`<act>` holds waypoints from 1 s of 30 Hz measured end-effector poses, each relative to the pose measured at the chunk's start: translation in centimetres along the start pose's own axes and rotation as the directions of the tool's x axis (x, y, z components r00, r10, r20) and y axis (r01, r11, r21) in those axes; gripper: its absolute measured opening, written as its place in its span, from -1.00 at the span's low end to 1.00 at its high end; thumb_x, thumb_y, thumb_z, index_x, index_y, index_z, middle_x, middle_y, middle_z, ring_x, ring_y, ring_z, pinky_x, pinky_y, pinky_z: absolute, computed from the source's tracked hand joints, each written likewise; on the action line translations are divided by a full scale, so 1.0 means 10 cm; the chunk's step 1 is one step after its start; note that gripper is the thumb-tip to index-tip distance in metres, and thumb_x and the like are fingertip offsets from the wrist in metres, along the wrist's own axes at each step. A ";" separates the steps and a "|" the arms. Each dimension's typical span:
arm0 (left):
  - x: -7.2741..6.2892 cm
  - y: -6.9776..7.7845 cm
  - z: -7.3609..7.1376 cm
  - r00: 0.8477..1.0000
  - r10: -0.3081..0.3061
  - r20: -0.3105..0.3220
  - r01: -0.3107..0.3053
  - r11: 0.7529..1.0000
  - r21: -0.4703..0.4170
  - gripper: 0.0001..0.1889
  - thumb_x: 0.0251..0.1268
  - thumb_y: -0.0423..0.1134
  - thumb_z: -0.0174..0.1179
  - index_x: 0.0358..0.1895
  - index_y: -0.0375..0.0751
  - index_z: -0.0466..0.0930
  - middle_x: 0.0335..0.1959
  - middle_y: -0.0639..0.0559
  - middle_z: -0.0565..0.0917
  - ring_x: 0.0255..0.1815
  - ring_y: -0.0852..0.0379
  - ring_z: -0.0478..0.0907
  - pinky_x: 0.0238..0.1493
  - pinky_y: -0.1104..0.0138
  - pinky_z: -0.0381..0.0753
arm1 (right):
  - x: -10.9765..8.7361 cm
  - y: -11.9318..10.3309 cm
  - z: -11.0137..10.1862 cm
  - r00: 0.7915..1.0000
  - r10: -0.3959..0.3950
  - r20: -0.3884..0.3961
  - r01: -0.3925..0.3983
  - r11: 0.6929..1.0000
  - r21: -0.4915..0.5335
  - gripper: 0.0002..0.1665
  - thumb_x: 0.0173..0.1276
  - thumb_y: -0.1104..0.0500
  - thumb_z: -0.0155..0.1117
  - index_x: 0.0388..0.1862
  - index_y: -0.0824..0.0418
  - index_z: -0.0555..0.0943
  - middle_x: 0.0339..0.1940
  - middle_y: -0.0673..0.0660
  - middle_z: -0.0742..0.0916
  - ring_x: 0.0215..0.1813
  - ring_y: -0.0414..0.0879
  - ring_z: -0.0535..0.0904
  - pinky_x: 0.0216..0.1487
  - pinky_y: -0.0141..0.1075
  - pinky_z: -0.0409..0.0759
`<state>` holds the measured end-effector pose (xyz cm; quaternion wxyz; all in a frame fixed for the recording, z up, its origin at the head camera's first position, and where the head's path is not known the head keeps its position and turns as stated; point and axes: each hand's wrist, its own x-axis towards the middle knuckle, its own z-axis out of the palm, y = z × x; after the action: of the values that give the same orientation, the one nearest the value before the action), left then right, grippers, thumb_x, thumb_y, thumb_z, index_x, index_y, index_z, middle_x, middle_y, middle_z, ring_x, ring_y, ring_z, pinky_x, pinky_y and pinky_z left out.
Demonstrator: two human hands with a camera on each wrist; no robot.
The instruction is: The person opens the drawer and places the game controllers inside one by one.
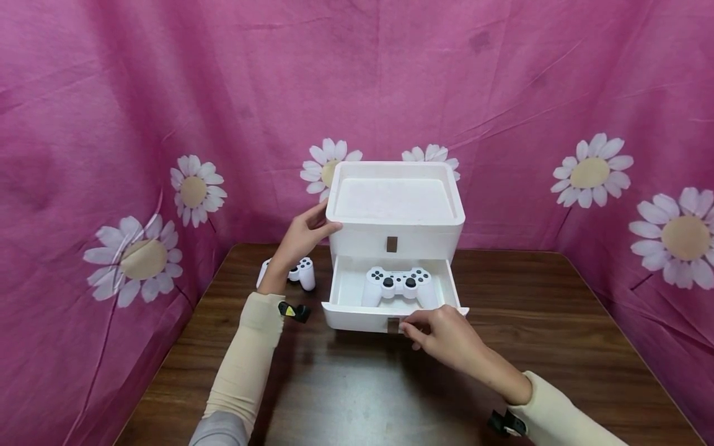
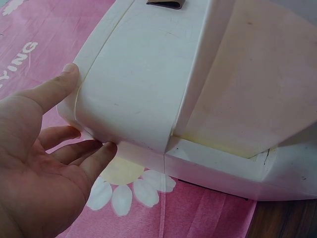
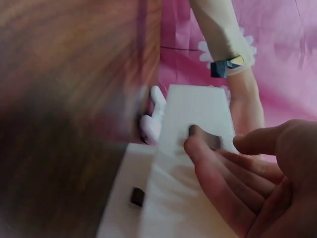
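While drawer (image 1: pixel 351 318) holds controller (image 1: pixel 399 282), right hand (image 1: pixel 448 334) pinches its tab (image 1: pixel 393 325); left hand (image 1: pixel 301 236) grips cabinet (image 1: pixel 393 201)

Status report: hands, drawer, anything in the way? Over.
Left hand against white box; right hand at tab of lower drawer. Drawer open, controller inside. Nothing visibly blocking the drawer.

By the head camera, the table (image 1: pixel 346 384) is viewed forward and downward, from farther away. By both wrist cameras, the drawer unit (image 1: pixel 357 238) is viewed closely, with turned framing. This unit is shared by all; the controller (image 1: pixel 307 279) beside it, by head and right wrist.
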<state>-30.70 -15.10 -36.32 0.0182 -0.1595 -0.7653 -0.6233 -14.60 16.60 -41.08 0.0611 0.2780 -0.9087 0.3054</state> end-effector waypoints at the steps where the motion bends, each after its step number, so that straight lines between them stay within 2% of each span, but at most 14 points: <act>1: 0.00 0.01 0.00 1.000 0.001 -0.001 -0.001 1.000 0.000 -0.21 0.43 -0.09 0.46 0.66 0.11 0.32 0.62 0.00 0.43 0.61 0.04 0.41 0.52 0.02 0.54 | -0.02 0.00 0.03 1.000 0.017 -0.003 -0.017 1.000 -0.005 -0.87 0.49 0.13 0.44 -0.31 -0.03 0.82 -0.65 -0.24 0.74 -0.57 -0.54 0.58 -0.41 -0.45 0.53; 3: 0.00 0.02 0.00 1.000 0.003 0.000 -0.003 1.000 -0.002 -0.21 0.43 -0.10 0.46 0.66 0.10 0.32 0.62 0.00 0.43 0.61 0.04 0.41 0.52 0.03 0.54 | -0.05 0.01 0.10 0.999 0.050 -0.004 -0.050 0.999 -0.016 -0.88 0.49 0.10 0.45 -0.29 -0.06 0.82 -0.68 -0.25 0.73 -0.57 -0.58 0.55 -0.39 -0.44 0.53; 5: 0.00 0.02 0.00 1.000 0.005 -0.001 -0.005 1.000 -0.003 -0.21 0.43 -0.11 0.46 0.66 0.09 0.32 0.62 -0.02 0.44 0.61 0.04 0.42 0.51 0.04 0.55 | -0.07 0.02 0.15 0.997 0.082 0.003 -0.082 0.997 0.010 -0.88 0.51 0.08 0.43 -0.28 -0.05 0.82 -0.63 -0.22 0.76 -0.57 -0.52 0.60 -0.37 -0.43 0.55; 7: 0.00 0.02 0.01 1.000 0.006 -0.002 -0.006 1.000 -0.002 -0.21 0.43 -0.11 0.46 0.66 0.08 0.32 0.62 -0.02 0.44 0.61 0.04 0.42 0.51 0.06 0.55 | -0.09 0.03 0.20 0.992 0.123 0.019 -0.124 0.989 0.076 -0.87 0.52 0.07 0.42 -0.23 0.03 0.83 -0.55 -0.12 0.81 -0.57 -0.39 0.67 -0.41 -0.40 0.60; 9: 0.00 0.02 0.01 1.000 0.004 -0.002 -0.004 1.000 -0.001 -0.21 0.43 -0.11 0.46 0.66 0.09 0.32 0.62 -0.02 0.44 0.60 0.04 0.42 0.51 0.06 0.55 | -0.10 0.04 0.24 0.985 0.169 0.038 -0.173 0.969 0.176 -0.83 0.54 0.08 0.40 -0.17 0.14 0.83 -0.43 0.03 0.86 -0.54 -0.25 0.74 -0.48 -0.37 0.65; 11: 0.00 0.02 0.01 1.000 0.002 -0.002 -0.002 1.000 -0.002 -0.21 0.43 -0.10 0.46 0.66 0.09 0.32 0.62 -0.02 0.44 0.60 0.04 0.42 0.50 0.06 0.56 | -0.11 0.04 0.29 0.971 0.230 0.058 -0.237 0.928 0.287 -0.78 0.54 0.10 0.40 -0.12 0.24 0.82 -0.30 0.17 0.88 -0.52 -0.16 0.77 -0.55 -0.34 0.68; 14: 0.00 0.01 0.00 1.000 0.000 -0.001 0.000 1.000 -0.005 -0.21 0.42 -0.10 0.47 0.66 0.09 0.33 0.61 -0.01 0.45 0.60 0.04 0.43 0.49 0.07 0.57 | -0.13 0.03 0.35 0.951 0.299 0.078 -0.304 0.855 0.420 -0.74 0.55 0.14 0.39 -0.06 0.35 0.79 -0.19 0.30 0.87 -0.47 -0.15 0.80 -0.53 -0.28 0.75; 17: 0.01 0.01 0.00 1.000 0.006 -0.001 -0.006 1.000 -0.015 -0.21 0.42 -0.10 0.47 0.66 0.07 0.33 0.61 -0.01 0.44 0.60 0.05 0.42 0.49 0.08 0.56 | -0.14 0.02 0.41 0.944 0.321 0.081 -0.314 0.791 0.525 -0.70 0.57 0.20 0.35 0.01 0.46 0.74 -0.13 0.40 0.85 -0.44 -0.15 0.81 -0.48 -0.23 0.79; 21: 0.01 0.00 0.00 1.000 0.012 0.000 -0.012 1.000 -0.023 -0.21 0.43 -0.11 0.46 0.66 0.05 0.32 0.62 -0.01 0.44 0.61 0.06 0.42 0.50 0.10 0.56 | -0.17 0.01 0.47 0.946 0.314 0.080 -0.293 0.720 0.629 -0.68 0.58 0.24 0.32 0.03 0.55 0.67 -0.14 0.47 0.84 -0.44 -0.13 0.82 -0.48 -0.19 0.80; 26: 0.00 -0.01 0.00 1.000 0.006 -0.001 -0.006 1.000 -0.021 -0.20 0.43 -0.11 0.46 0.66 0.04 0.31 0.62 -0.01 0.44 0.62 0.04 0.40 0.50 0.09 0.56 | -0.17 0.00 0.53 0.946 0.304 0.113 -0.295 0.663 0.687 -0.65 0.58 0.20 0.34 -0.03 0.56 0.62 -0.24 0.41 0.85 -0.46 -0.09 0.82 -0.49 -0.13 0.80; 30: 0.00 0.00 0.00 1.000 0.005 -0.001 -0.005 1.000 -0.019 -0.20 0.43 -0.10 0.46 0.66 0.04 0.31 0.62 -0.02 0.44 0.62 0.02 0.40 0.51 0.08 0.55 | -0.14 0.01 0.55 0.954 0.270 0.130 -0.277 0.631 0.725 -0.61 0.62 0.19 0.28 -0.01 0.61 0.62 -0.14 0.52 0.82 -0.40 -0.08 0.84 -0.42 -0.10 0.83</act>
<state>-30.73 -15.06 -36.36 0.0186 -0.1611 -0.7589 -0.6307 -13.21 14.09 -45.98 -0.1068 0.1395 -0.7401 0.6491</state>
